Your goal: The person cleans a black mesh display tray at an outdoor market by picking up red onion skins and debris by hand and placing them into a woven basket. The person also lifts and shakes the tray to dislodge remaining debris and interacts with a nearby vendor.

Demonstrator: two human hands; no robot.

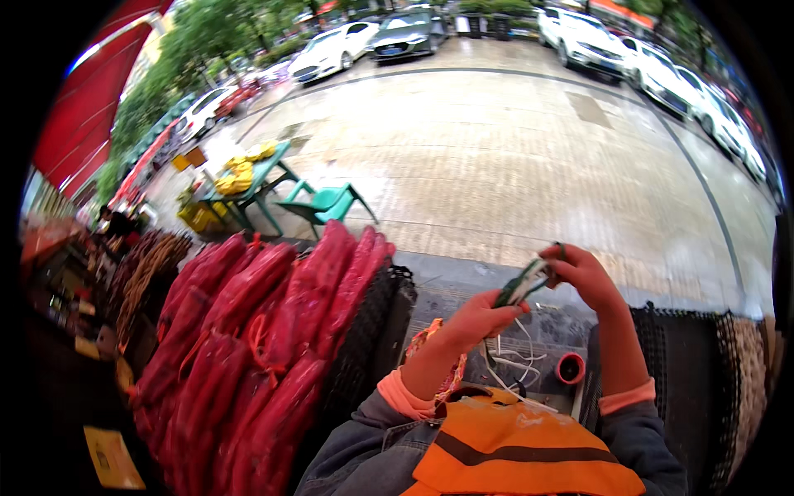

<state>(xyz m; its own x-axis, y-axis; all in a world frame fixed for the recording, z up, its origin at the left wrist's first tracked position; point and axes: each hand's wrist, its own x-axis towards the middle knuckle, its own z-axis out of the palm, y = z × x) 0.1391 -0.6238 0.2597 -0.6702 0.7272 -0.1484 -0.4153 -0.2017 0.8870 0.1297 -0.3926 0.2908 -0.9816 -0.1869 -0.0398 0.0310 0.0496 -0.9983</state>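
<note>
My left hand (487, 319) grips the lower end of a small green and white bundle (522, 286), which looks like folded cord or strips. At the bundle's upper end is my right hand (578, 273), its fingers bent around a strand of green cord (561, 250) that loops over a fingertip. Both hands are raised in front of my orange apron (515, 446). Loose white strips (524, 359) hang and curl below the left hand. A braided, multicoloured cord (458, 375) lies partly hidden behind my left forearm. My fingers hide part of the bundle.
Long red plastic-wrapped bundles (248, 347) are piled at my left. A red-rimmed round container (569, 368) sits below my right hand. Beyond are a green plastic chair (325, 201), a green table (263, 170) with yellow items, and parked cars (586, 40). Dark goods (682, 353) lie at right.
</note>
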